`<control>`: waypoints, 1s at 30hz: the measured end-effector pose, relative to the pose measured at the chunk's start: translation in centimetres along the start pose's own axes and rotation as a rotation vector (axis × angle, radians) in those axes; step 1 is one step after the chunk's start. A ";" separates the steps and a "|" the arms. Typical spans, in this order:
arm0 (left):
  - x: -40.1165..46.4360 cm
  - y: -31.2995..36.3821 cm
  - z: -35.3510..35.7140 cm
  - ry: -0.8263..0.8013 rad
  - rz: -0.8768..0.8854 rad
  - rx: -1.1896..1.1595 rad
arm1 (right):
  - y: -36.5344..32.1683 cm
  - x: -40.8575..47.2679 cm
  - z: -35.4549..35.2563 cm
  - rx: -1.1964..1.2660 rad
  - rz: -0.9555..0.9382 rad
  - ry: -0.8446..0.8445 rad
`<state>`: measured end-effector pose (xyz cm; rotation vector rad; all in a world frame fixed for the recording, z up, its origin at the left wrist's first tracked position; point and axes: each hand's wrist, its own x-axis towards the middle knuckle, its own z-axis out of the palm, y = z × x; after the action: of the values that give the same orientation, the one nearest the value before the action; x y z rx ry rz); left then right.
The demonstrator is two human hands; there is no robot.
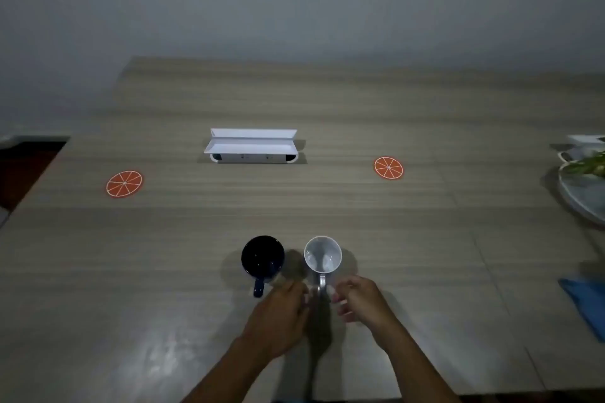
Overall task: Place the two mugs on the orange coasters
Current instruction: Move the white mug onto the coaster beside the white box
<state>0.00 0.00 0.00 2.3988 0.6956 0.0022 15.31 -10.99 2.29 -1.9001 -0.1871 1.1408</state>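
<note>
A dark blue mug (pixel 263 258) and a white mug (pixel 322 254) stand upright side by side on the wooden table (pixel 360 101), both handles pointing toward me. My left hand (pixel 281 316) hovers just behind and right of the blue mug's handle, fingers loosely curled, holding nothing. My right hand (pixel 358 299) is just right of the white mug's handle, fingers apart and close to it, not gripping. One orange-slice coaster (pixel 124 184) lies far to the left, another orange-slice coaster (pixel 388 167) lies to the right; both are bare.
A white open socket box (pixel 251 145) is set into the table's middle, beyond the mugs. A plate with greenery (pixel 581 190) sits at the right edge, a blue cloth (pixel 586 301) nearer me. The table's left edge steps in at a dark gap (pixel 23 170).
</note>
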 end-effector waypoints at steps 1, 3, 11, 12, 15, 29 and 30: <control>0.0 -0.4 0.5 -0.075 -0.019 0.023 | 0.2 0.0 0.2 0.038 0.022 -0.045; 0.0 -1.3 1.8 -0.169 -0.032 0.095 | 0.4 -0.1 0.4 0.090 0.074 -0.117; -1.5 -3.0 4.5 -0.386 -0.059 0.438 | 1.5 -0.1 1.4 0.267 0.128 -0.278; -1.5 -3.1 4.8 -0.354 -0.065 0.468 | 1.6 -0.1 1.4 0.274 0.113 -0.258; -1.1 -2.7 4.9 -0.292 -0.003 0.400 | 1.8 -0.1 1.1 0.300 0.048 -0.192; 4.1 0.4 5.8 -0.247 0.018 0.303 | 0.7 0.6 -4.7 0.330 -0.112 -0.032; 4.7 0.6 5.9 -0.243 0.011 0.302 | 0.6 0.7 -5.1 0.324 -0.121 -0.024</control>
<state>5.39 -1.53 -5.13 2.6277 0.6029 -0.4092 19.50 -14.10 2.37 -1.5697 -0.1199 1.0435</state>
